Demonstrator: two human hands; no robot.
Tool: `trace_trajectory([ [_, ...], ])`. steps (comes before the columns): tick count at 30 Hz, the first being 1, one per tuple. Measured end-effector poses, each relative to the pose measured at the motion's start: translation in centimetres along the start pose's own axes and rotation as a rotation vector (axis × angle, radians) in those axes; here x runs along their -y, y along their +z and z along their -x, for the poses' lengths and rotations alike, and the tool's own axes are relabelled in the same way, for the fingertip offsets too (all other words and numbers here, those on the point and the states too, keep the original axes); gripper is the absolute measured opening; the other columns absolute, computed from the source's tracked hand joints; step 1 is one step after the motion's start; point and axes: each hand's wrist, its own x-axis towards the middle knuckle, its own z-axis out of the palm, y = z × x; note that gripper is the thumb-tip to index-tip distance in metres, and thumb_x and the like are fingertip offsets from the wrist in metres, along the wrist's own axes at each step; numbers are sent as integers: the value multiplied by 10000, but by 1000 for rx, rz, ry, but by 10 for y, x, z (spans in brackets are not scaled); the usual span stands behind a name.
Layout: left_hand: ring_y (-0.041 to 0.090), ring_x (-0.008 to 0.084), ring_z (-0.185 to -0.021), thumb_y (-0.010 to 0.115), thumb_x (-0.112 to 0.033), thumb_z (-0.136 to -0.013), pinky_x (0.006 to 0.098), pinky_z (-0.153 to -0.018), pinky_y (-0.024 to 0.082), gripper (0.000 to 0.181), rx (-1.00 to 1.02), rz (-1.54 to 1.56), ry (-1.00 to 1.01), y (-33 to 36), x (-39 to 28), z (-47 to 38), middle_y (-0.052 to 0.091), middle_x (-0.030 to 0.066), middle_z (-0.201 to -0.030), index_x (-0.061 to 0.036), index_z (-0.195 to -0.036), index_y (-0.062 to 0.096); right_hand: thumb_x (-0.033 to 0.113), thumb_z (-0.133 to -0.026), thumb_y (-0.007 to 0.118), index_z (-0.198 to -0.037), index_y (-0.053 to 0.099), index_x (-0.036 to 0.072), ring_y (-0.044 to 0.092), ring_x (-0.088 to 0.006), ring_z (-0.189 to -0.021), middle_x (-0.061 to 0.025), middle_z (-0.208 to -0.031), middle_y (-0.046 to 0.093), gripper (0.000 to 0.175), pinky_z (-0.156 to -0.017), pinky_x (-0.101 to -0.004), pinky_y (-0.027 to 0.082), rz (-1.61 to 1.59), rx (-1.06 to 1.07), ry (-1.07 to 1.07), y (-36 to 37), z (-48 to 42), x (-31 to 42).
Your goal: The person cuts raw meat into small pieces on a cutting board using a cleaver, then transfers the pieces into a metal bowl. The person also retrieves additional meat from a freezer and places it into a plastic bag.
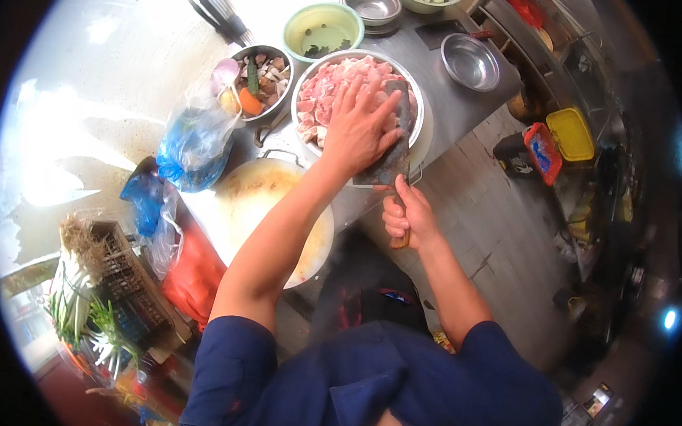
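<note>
A large metal bowl (419, 125) heaped with raw meat pieces (347, 70) stands on the steel table. My left hand (359, 122) lies over the meat, fingers spread, its thumb side against the dark blade of a cleaver (397, 158). My right hand (408, 213) is closed around the cleaver's wooden handle, near the table edge. The blade slants over the bowl's right side and partly covers its rim. Whether my left fingers press on meat or on the blade alone cannot be told.
A round cutting board (245, 191) lies at the near left, by plastic bags (195, 144). Behind it stands a bowl of cut vegetables (290, 79). A green basin (324, 12), stacked steel bowls (373, 3), an empty steel bowl (470, 61) and another cleaver (440, 32) are farther back.
</note>
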Motion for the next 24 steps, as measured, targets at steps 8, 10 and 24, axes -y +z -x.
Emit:
trace_trajectory([
  [8, 477, 340, -1421, 627, -352, -999, 503, -1232, 322, 413, 157, -124, 134, 35, 33, -9, 593, 120, -1449, -110, -1331, 672, 509, -1135, 465, -1275, 636, 16, 332, -67, -418, 36, -636, 399, 540, -373, -265, 312, -100, -15, 19, -55, 55, -19],
  [10, 476, 327, -1435, 564, -370, -1032, 496, -1245, 311, 444, 162, -178, 163, 44, 36, -4, 582, 130, -1481, -83, -1358, 656, 510, -1139, 449, -1287, 633, 16, 332, -70, -413, 33, -634, 402, 547, -370, -267, 313, -114, -63, 10, -70, 74, -17],
  [24, 496, 376, -1415, 740, -244, -942, 511, -1187, 388, 525, -149, 29, -257, -46, 45, 72, 563, 167, -1508, -81, -1427, 624, 476, -1144, 470, -1291, 618, -3, 360, -72, -417, 18, -615, 418, 522, -385, -277, 348, 91, -18, -97, -71, 89, 1],
])
